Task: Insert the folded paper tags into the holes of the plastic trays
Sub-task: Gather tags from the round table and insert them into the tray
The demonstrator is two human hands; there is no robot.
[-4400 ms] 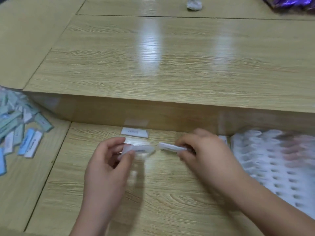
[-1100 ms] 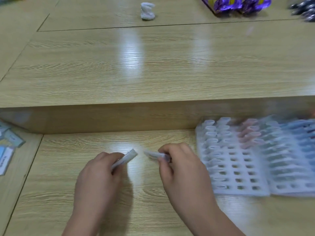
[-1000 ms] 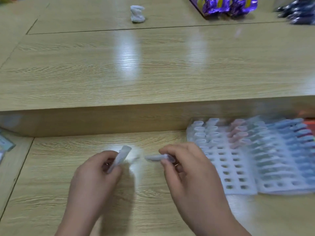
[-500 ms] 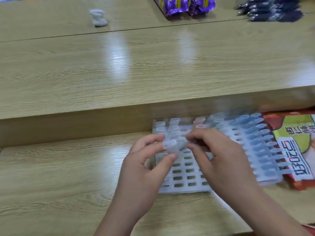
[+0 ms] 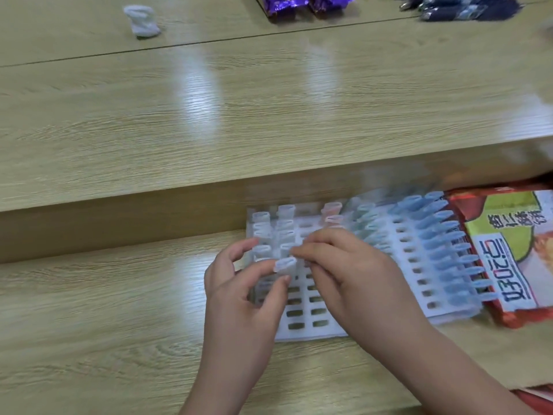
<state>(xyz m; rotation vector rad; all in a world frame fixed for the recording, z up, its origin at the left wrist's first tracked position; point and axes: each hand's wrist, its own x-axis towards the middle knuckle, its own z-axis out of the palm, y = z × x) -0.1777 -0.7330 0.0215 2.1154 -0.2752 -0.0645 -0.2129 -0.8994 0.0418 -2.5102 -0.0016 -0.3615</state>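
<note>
Now the tag [image 5: 285,262] has moved over the tray [image 5: 302,332].

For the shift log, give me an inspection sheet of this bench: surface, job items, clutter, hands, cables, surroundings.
Surface: wooden table, with a raised step behind it.
Job's things: white tray, partly filled; white tags stand at its left, blue tags at its right; the near holes are empty.
Clutter: snack packet right of the tray; purple packets, dark items and a white wad far back.
Hands: left hand and right hand both pinch one tag over the tray.
Cables: nothing seen.
Surroundings: nothing seen beyond the table.
</note>
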